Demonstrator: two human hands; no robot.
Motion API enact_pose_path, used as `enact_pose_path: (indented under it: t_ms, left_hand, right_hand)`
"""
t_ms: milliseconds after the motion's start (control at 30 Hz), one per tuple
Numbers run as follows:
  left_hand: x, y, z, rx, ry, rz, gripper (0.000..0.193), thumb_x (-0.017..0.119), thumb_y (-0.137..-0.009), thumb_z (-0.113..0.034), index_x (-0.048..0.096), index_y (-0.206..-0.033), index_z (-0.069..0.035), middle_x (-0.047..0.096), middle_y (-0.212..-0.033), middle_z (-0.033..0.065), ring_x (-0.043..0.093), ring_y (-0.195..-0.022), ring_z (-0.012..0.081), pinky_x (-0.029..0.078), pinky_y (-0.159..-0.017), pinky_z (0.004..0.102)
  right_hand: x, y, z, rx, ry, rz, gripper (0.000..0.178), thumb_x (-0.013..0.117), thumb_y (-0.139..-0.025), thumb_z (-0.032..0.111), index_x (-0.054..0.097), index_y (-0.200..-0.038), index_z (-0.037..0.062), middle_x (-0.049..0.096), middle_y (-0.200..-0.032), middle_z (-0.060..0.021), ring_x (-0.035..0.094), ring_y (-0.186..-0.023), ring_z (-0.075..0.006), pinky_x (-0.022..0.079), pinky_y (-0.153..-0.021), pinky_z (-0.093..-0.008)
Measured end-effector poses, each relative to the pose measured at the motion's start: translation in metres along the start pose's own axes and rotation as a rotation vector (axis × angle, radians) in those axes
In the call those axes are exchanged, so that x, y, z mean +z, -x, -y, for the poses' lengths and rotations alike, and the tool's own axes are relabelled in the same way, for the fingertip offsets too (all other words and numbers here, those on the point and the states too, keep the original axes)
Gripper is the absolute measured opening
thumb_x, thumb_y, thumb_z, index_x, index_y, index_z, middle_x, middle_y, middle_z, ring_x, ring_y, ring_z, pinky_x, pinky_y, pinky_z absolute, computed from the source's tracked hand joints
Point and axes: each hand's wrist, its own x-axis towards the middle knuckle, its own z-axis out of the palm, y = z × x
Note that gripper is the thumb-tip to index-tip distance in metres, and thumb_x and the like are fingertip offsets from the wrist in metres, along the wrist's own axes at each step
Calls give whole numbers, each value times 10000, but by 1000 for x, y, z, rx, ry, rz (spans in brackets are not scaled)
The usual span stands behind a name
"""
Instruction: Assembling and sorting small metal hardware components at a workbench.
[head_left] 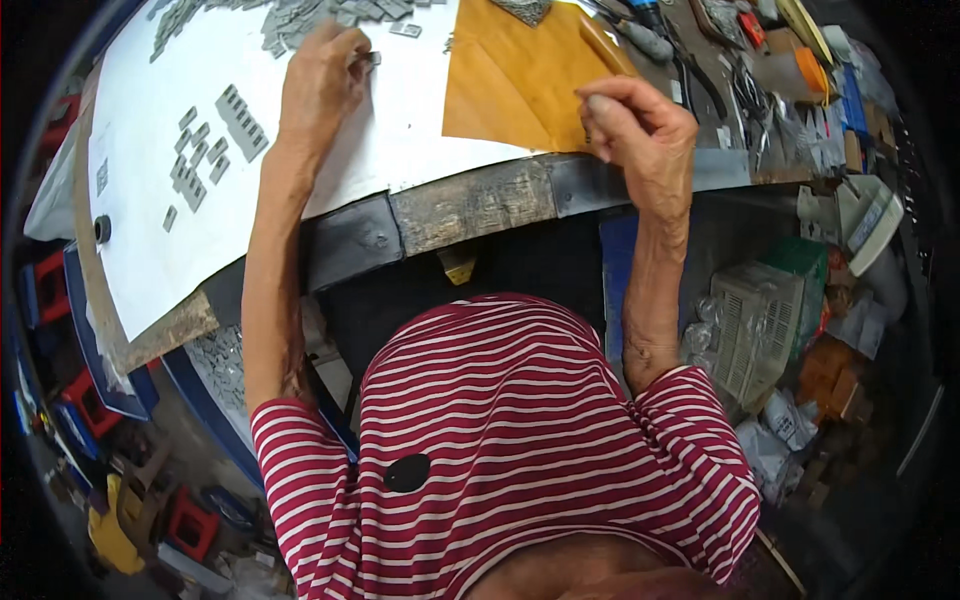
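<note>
My left hand [322, 88] is over the white sheet [400, 160], its fingers curled down just below a heap of small grey rectangular pieces [300, 18]. One small grey piece [374, 58] shows at its fingertips and looks pinched there. Over the near right corner of an orange-brown sheet [500, 85], my right hand [645, 135] is raised with thumb and fingers drawn together. What it holds, if anything, is too small to make out. Left of my left forearm, more grey pieces [197, 150] lie in loose groups, with a tight row [240, 122] beside them.
A small black ring-shaped thing [102, 229] sits at the sheet's left edge. Pliers [700, 85], cables and other tools crowd the table's right side. The worn wooden edge [475, 208] runs in front of me. Blue bins [105, 345] stand at left, a grey plastic crate [750, 320] at right.
</note>
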Motion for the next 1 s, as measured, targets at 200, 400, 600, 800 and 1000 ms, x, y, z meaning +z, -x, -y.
enact_pose_path:
  t_ms: [200, 400, 600, 800, 1000]
  left_hand:
    - [-6, 2, -14, -82, 75, 56, 114, 604, -702, 54, 545, -781, -3, 579, -765, 113, 582, -678, 256, 478, -609, 336]
    - [-7, 14, -23, -199, 377, -36, 135, 596, -755, -2, 601, -883, -43, 616, -790, 65, 578, -671, 157, 482, -618, 285]
    - [-10, 13, -35, -367, 664, -38, 198, 611, -783, -125, 645, -977, -98, 593, -779, 11, 542, -727, 98, 468, -672, 237]
    - [-8, 20, -33, -452, 738, 44, 226, 620, -778, -84, 625, -1002, -54, 591, -868, 14, 548, -829, 93, 449, -789, 228]
    - [-7, 21, -34, -465, 740, 80, 231, 631, -771, -95, 627, -999, -56, 587, -856, 3, 542, -803, 80, 444, -755, 214]
  right_hand:
    - [-34, -4, -22, -20, 278, -135, 116, 559, -815, 69, 622, -862, -16, 569, -668, -6, 491, -557, -36, 391, -497, -179]
    - [-42, -5, -39, -135, 573, -12, 134, 543, -803, 77, 590, -860, -35, 586, -761, -84, 562, -653, -146, 444, -585, -273]
    - [-43, -5, -45, -275, 780, 94, 93, 542, -783, 42, 572, -848, -18, 568, -798, -139, 589, -703, -292, 460, -630, -349]
    - [-44, -7, -45, -322, 800, 144, 77, 559, -774, 41, 565, -835, -6, 562, -798, -127, 584, -692, -285, 456, -612, -355]
    - [-44, -11, -44, -301, 813, 167, 68, 560, -773, 47, 546, -810, -9, 554, -771, -119, 577, -679, -272, 452, -611, -355]
